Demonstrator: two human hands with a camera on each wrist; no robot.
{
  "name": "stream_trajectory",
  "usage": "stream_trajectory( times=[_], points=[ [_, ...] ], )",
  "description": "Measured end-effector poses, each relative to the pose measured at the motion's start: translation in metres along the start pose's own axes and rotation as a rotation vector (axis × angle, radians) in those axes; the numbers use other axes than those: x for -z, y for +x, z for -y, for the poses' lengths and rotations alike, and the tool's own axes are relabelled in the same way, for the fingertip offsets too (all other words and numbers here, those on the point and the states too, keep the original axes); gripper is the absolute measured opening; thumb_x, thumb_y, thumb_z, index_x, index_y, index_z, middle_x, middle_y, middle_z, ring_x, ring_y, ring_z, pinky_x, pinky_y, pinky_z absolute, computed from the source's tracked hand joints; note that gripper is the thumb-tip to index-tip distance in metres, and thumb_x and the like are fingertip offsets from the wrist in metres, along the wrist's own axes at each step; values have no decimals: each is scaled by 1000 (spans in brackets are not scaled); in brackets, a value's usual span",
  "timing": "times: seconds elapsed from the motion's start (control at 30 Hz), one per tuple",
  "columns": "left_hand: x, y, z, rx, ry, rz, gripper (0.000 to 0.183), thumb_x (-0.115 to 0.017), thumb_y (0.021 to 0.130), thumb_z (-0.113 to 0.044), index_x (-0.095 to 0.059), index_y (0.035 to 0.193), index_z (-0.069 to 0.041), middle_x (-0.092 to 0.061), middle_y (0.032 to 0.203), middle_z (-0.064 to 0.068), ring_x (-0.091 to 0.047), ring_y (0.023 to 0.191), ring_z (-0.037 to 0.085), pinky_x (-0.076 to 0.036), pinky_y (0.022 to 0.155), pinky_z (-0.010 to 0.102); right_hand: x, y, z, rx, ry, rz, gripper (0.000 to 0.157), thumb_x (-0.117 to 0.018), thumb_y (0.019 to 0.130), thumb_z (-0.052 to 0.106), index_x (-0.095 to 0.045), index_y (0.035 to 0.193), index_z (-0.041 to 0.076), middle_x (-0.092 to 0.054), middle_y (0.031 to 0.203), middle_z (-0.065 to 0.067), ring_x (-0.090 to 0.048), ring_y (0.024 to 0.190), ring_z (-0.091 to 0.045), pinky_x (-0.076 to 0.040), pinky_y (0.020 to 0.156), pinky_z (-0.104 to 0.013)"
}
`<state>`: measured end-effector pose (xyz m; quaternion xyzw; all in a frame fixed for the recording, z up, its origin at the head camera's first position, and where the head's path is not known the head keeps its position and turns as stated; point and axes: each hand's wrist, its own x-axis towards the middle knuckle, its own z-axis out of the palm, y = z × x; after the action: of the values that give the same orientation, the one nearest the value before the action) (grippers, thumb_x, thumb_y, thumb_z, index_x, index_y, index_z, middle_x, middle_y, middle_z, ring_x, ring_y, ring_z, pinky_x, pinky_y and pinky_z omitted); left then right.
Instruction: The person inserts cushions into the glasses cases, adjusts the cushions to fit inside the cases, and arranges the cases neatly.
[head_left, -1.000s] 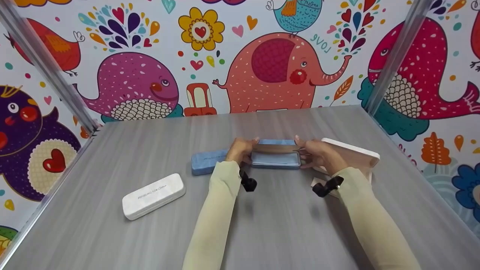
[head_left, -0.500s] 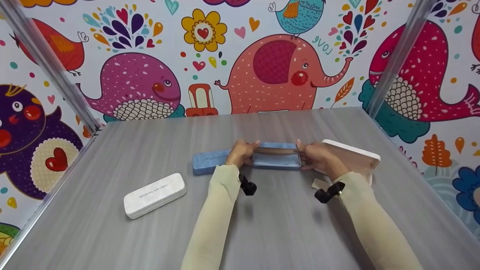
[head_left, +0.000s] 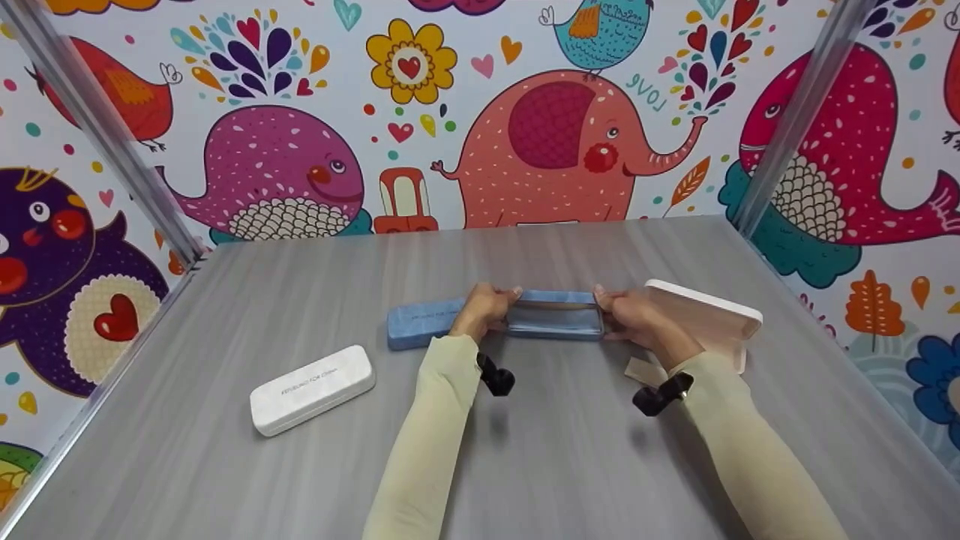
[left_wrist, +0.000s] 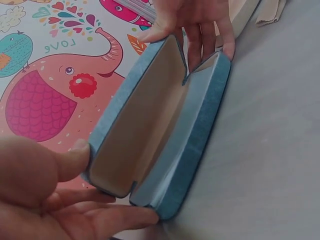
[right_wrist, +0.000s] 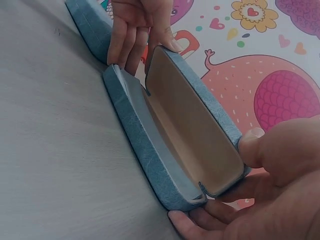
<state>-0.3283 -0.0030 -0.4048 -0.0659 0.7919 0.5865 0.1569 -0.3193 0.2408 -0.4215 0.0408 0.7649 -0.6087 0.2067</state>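
A blue glasses case (head_left: 555, 335) stands partly open at the middle of the table, its hinge at the back. My left hand (head_left: 484, 311) grips its left end, thumb on the lid and fingers at the lower half. At the other end my right hand (head_left: 637, 315) holds it the same way. In the right wrist view the raised lid shows a tan lining (right_wrist: 192, 125). A pale blue cloth (right_wrist: 161, 152) lies flat in the bottom half.
Left of my left hand lies a closed blue glasses case (head_left: 420, 325), partly hidden by it. A closed white glasses case (head_left: 311, 390) sits nearer on the left. An open white case (head_left: 709, 315) and a beige cloth (head_left: 643, 372) are by my right wrist.
The lid of the blue glasses case has tipped forward and down, so its opening is narrower. Both hands have kept their places at its ends.
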Motion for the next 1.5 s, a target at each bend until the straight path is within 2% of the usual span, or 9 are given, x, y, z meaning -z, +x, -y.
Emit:
stream_trajectory(
  times=[0.17, 0.37, 0.67, 0.83, 0.93, 1.03, 1.17, 1.27, 1.5],
  points=[
    [0, 1, 1, -7, 25, 0, 43, -59, 102, -24, -58, 134, 5, -56, 140, 21, -55, 131, 33, -54, 101, 46, 0, 0, -2, 29, -34, -8, 55, -37, 108, 36, -41, 142, -7, -58, 111, -6, -53, 105, -16, -52, 94, -37],
    [2, -1, 4, -35, 36, 10, 42, -60, 102, -22, -59, 132, 6, -58, 138, 21, -56, 130, 33, -55, 100, 46, 0, -1, -4, 44, -45, -21, 54, -38, 109, 34, -42, 142, -8, -59, 104, -3, -54, 98, -12, -54, 83, -29],
    [3, -2, 7, -45, 51, 33, 49, -60, 102, -22, -52, 140, 7, -54, 143, 23, -54, 133, 34, -52, 104, 45, 0, -1, -9, 118, -117, -61, 52, -39, 109, 31, -45, 140, -10, -61, 97, -2, -54, 90, -11, -54, 75, -23],
    [3, -1, 10, -54, 80, 5, 48, -62, 101, -22, -53, 139, 6, -56, 142, 22, -56, 131, 33, -53, 102, 45, -1, -1, -12, 134, -174, -69, 56, -39, 109, 31, -38, 148, -9, -61, 110, -11, -55, 97, -15, -55, 79, -23],
    [3, -2, 11, -88, 149, -18, 48, -62, 100, -23, -56, 136, 7, -58, 140, 23, -57, 129, 33, -53, 103, 44, -2, -1, -14, 140, -198, -71, 58, -39, 109, 30, -31, 151, -9, -57, 125, -20, -54, 106, -18, -54, 83, -24],
    [3, -3, 13, -131, 211, -45, 46, -64, 99, -23, -59, 132, 8, -61, 136, 23, -59, 126, 34, -53, 102, 44, -3, -3, -16, 179, -215, -75, 58, -40, 109, 28, -31, 151, -11, -54, 131, -25, -55, 106, -18, -54, 83, -23],
    [3, -4, 14, -151, 229, -58, 45, -65, 98, -22, -60, 131, 8, -61, 136, 23, -58, 127, 35, -52, 103, 44, -4, -3, -21, 222, -242, -86, 60, -40, 109, 26, -26, 151, -14, -50, 139, -30, -56, 108, -20, -53, 82, -22],
    [3, -5, 15, -148, 240, -63, 45, -65, 98, -22, -60, 132, 7, -60, 137, 23, -57, 129, 34, -51, 105, 44, -5, -3, -23, 231, -253, -86, 62, -40, 109, 24, -18, 152, -14, -41, 148, -34, -54, 117, -25, -53, 84, -22],
    [2, -5, 19, -159, 233, -75, 46, -67, 97, -22, -60, 132, 6, -63, 134, 22, -60, 124, 32, -51, 103, 44, -6, -4, -24, 250, -298, -114, 61, -43, 108, 22, -20, 152, -14, -43, 146, -34, -55, 112, -25, -53, 81, -22]
  ],
)
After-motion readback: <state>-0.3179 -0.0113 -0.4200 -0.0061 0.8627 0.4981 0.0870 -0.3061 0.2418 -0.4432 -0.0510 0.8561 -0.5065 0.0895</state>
